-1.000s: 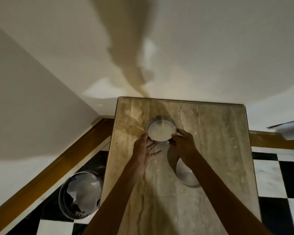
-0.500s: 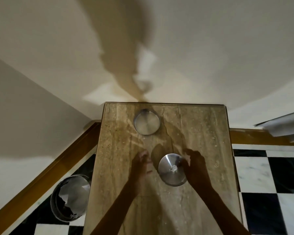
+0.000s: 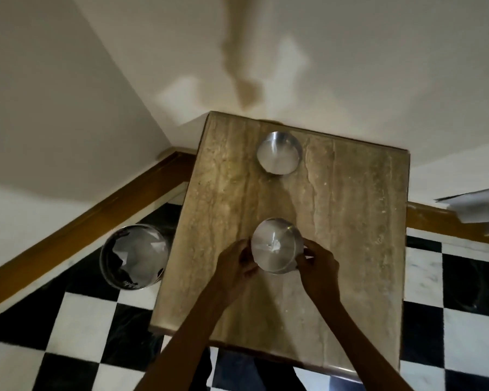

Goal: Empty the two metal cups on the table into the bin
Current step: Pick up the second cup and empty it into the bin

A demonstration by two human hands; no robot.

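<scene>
Two round metal cups stand on a beige stone table [image 3: 350, 221]. The far cup [image 3: 278, 157] sits near the table's back edge, untouched. The near cup [image 3: 275, 245] stands mid-table and has a small white scrap inside. My left hand [image 3: 237, 266] presses its fingers against the near cup's left side. On the cup's right side my right hand [image 3: 318, 268] does the same, so both hands hold it. A round metal bin [image 3: 134, 256] lined with a pale bag stands on the floor left of the table.
Black and white checkered floor tiles [image 3: 68, 320] surround the table. A wooden skirting board [image 3: 82, 230] runs along the white walls, which meet in a corner behind the table. A pale object [image 3: 480, 210] juts in at the right edge.
A second ago both hands were at the far cup. They drew back to the near cup and now grip it on both sides. The view has shifted and pulled back.
</scene>
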